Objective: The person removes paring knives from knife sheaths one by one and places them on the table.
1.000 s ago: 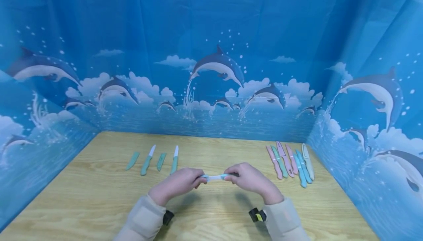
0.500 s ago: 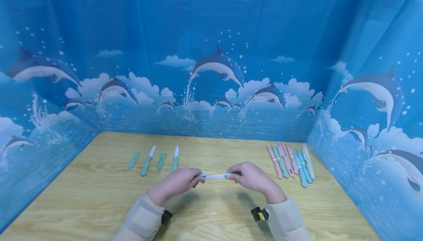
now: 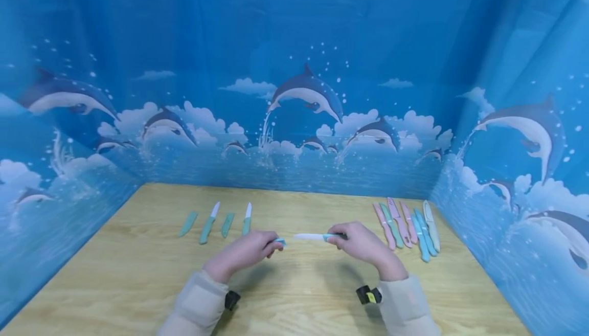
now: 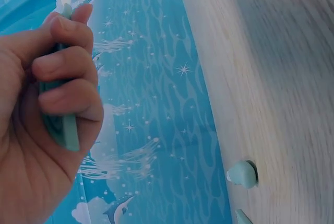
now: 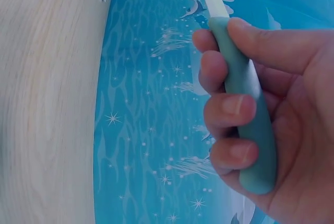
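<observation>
In the head view my right hand (image 3: 361, 244) holds a small knife by its blue-green handle (image 5: 253, 125), fingers wrapped round it and thumb along the side. Its white blade (image 3: 309, 237) is bare and points left, tip toward my other hand. My left hand (image 3: 248, 251) grips a matching blue-green knife sheath (image 4: 67, 135), fingers curled over it; most of the sheath is hidden in the palm. A short gap separates the sheath's mouth from the blade tip. Both hands are raised over the middle of the wooden table (image 3: 285, 300).
On the left of the table lie two bare green knives (image 3: 206, 229), (image 3: 246, 223) and two green sheaths (image 3: 187, 224), (image 3: 227, 225). At the right, several pink, green and blue knives (image 3: 400, 223) lie side by side. A blue dolphin-print curtain (image 3: 294, 167) encloses the back and sides.
My right hand has moved right and slightly up, drawing the blade out of the sheath; a gap now shows between them. My left hand stays nearly in place, still holding the sheath.
</observation>
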Available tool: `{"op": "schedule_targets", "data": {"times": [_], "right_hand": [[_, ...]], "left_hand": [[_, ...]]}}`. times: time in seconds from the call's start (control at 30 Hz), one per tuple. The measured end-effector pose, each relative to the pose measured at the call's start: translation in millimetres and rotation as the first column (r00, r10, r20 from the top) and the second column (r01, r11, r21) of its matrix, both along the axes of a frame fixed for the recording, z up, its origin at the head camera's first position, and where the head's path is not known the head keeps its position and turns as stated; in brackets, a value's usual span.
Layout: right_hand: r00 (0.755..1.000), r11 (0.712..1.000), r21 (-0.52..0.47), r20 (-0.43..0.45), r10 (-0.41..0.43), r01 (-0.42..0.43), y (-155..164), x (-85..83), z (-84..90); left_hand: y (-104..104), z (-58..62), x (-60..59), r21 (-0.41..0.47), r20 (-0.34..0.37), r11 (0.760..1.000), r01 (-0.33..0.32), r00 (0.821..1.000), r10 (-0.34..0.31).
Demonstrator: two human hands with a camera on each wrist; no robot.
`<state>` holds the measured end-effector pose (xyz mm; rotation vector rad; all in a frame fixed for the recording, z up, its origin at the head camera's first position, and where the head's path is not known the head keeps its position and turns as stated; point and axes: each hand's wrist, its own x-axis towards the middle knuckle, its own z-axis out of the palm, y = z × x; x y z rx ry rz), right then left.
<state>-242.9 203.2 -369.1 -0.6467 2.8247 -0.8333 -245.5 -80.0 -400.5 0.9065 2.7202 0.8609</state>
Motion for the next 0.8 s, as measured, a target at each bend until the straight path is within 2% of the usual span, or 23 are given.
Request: {"op": "schedule_targets", "data": {"times": [0.23, 0.33, 0.43, 0.5, 0.6, 0.7, 0.8], "right_hand": [[0.997, 0.997, -0.022, -0.026, -0.075, 0.074, -2.7, -3.6, 0.5], [0.996, 0.995, -0.045, -0.019, -0.087, 0.086, -7.2, -4.9, -3.5], [0.995, 0.993, -0.066, -0.016, -0.099, 0.098, -11.5, -8.3, -11.1], [0.993, 0.99, -0.086, -0.018, -0.116, 0.114, -15.0, -11.6, -16.1], [0.986, 0.975, -0.144, 0.007, -0.169, 0.168, -23.9, -20.3, -24.0], [0.969, 0.944, -0.221, 0.076, -0.235, 0.246, -37.1, -33.4, -32.1], [0.942, 0.898, -0.293, 0.172, -0.288, 0.328, -52.0, -48.9, -40.4]], "left_hand": [[6.8, -4.7, -6.3, 0.015, 0.053, 0.998, -0.054, 0.997, 0.053], [7.9, -11.3, -9.4, 0.019, 0.035, 0.995, -0.097, 0.995, 0.096], [8.7, -18.1, -13.8, 0.027, -0.015, 0.986, -0.164, 0.986, 0.165], [9.9, -20.7, -17.9, 0.035, -0.046, 0.976, -0.217, 0.975, 0.218], [12.4, -20.8, -27.0, 0.052, -0.024, 0.954, -0.294, 0.955, 0.295], [14.0, -20.1, -39.8, 0.096, 0.046, 0.927, -0.363, 0.932, 0.36], [13.2, -20.9, -55.9, 0.152, 0.158, 0.885, -0.44, 0.895, 0.417]]}}
